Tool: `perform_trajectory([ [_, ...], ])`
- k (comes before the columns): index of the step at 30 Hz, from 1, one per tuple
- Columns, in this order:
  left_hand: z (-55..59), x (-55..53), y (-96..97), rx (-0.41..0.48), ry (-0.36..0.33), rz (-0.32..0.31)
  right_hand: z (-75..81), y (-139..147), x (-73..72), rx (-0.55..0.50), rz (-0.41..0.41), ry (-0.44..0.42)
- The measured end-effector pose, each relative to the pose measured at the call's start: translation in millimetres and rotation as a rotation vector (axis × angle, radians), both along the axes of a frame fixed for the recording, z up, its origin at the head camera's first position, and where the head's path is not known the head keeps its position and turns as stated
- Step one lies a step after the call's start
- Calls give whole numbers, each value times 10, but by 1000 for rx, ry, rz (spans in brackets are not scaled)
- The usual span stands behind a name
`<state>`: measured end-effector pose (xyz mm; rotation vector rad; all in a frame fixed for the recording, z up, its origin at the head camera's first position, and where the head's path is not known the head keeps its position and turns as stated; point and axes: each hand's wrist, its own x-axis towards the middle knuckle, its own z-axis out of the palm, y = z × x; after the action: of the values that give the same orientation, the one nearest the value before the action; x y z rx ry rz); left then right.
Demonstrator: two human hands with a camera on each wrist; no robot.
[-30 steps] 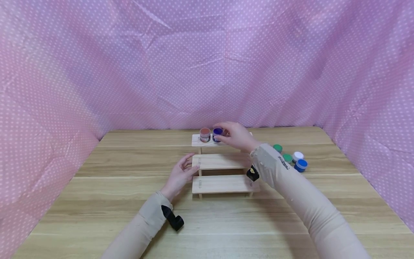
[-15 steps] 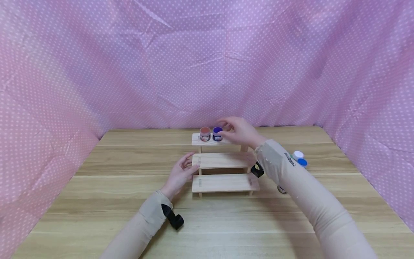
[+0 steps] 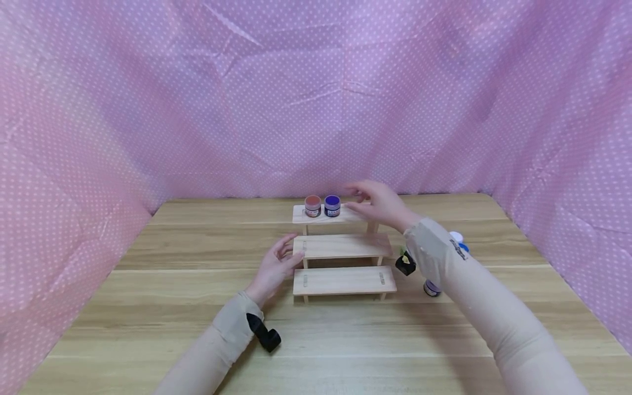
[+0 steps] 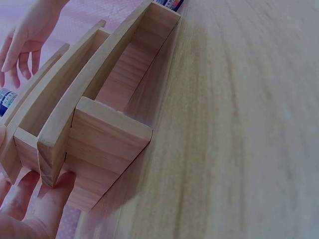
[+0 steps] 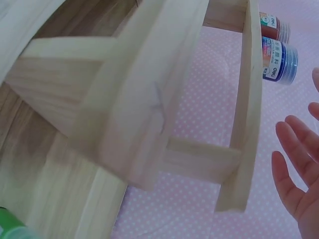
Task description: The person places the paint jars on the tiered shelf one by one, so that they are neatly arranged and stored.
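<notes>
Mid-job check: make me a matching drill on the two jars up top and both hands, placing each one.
1. Reddish jar
2. Blue-purple jar
3. Left hand
4. Right hand

A. By the top shelf's right end, holding nothing
B. On the top shelf, nearest its left end
C. At the wooden stand's left side
D. On the top shelf, between the other jar and a hand

Pairs: 1-B, 2-D, 3-C, 4-A

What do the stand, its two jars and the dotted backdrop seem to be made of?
Stand: matte, apparently unvarnished wood; grain shows. Red jar and blue jar: probably glossy plastic, possibly glass; upper parts look translucent. Dotted backdrop: likely fabric, faint sheen; it hangs in creases.
</notes>
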<state>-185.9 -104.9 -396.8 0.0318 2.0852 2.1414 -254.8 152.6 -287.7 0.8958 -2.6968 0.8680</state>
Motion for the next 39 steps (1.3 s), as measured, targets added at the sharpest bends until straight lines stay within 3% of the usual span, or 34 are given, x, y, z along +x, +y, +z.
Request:
perform_trajectory([
  [15,-19,-4,2,-1,13,0,-141,278,158,-81,23,96],
  [34,-26,-4,20,47,14,-14,-302,616,299,-99,-15,77],
  [39,-29,-3,12,48,12,-12,-316,711,328,-86,-18,110],
])
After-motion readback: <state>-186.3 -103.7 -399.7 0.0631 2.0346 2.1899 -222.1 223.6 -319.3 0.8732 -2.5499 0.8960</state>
